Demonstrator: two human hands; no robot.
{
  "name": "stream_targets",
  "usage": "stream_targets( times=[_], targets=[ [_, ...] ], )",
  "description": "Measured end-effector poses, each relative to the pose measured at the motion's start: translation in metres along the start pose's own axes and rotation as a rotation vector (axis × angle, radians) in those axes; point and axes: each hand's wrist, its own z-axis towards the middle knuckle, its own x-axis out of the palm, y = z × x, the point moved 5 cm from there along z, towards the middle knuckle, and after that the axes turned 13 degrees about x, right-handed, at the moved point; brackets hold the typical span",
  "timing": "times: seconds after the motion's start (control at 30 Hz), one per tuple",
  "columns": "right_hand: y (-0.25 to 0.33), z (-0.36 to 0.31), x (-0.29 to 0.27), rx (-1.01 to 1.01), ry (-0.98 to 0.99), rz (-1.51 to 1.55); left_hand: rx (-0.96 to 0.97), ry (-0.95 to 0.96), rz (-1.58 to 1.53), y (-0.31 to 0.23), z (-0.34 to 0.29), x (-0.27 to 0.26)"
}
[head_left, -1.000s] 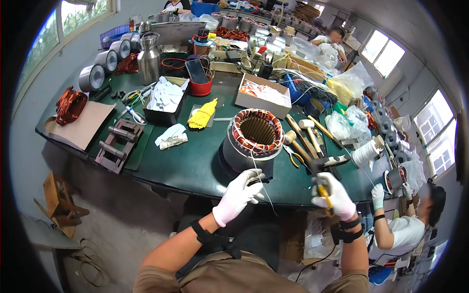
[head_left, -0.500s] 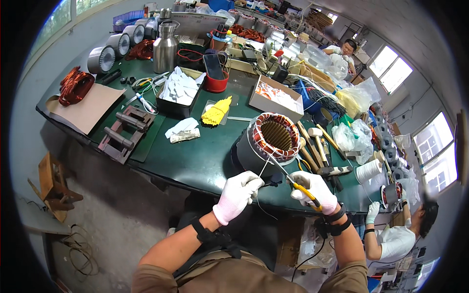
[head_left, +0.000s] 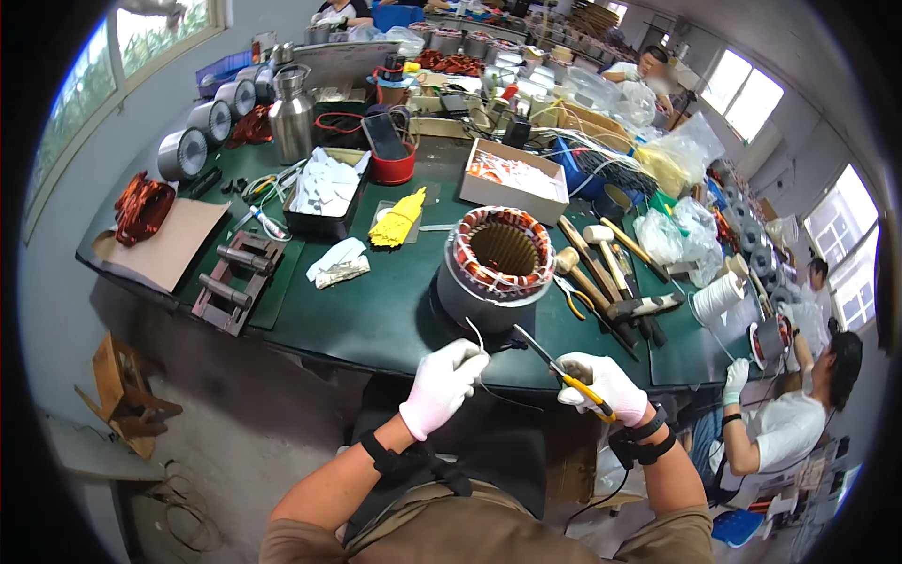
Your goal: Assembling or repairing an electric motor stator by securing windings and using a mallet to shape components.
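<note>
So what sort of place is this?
Probably a workshop where electric motors are wound: a grey motor stator with copper windings stands on the green bench, bundled copper-coloured coils lie on its left, and mallets lie nearby.

We have a motor (head_left: 490,289) upright on the green table (head_left: 376,315), copper wire ringing its open top. In front of the motor, our left hand (head_left: 443,387) pinches a white string (head_left: 473,329). To the motor's front right, our right hand (head_left: 606,387) grips a yellow-handled tool (head_left: 569,380). We see a carton (head_left: 512,195) behind the motor, a yellow bundle (head_left: 398,218) to its left, and a hammer (head_left: 646,305) to its right.
</note>
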Motion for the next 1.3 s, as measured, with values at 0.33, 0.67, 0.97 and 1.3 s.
stream_targets(
  times=[0.33, 0.67, 0.97, 1.3],
  targets=[
    [0.039, -0.004, -0.021, -0.223, -0.154, -0.410, 0.411, -0.276, 0.203, -0.049, 0.032, -0.001],
    [0.068, 0.015, -0.016, -0.240, -0.084, -0.447, 0.359, -0.253, 0.213, -0.051, 0.036, -0.005],
    [0.070, 0.008, -0.015, -0.229, -0.112, -0.495, 0.491, -0.222, 0.404, -0.059, 0.040, 0.003],
    [0.074, 0.009, -0.020, -0.241, -0.103, -0.460, 0.481, -0.232, 0.371, -0.054, 0.040, 0.002]
  ],
)
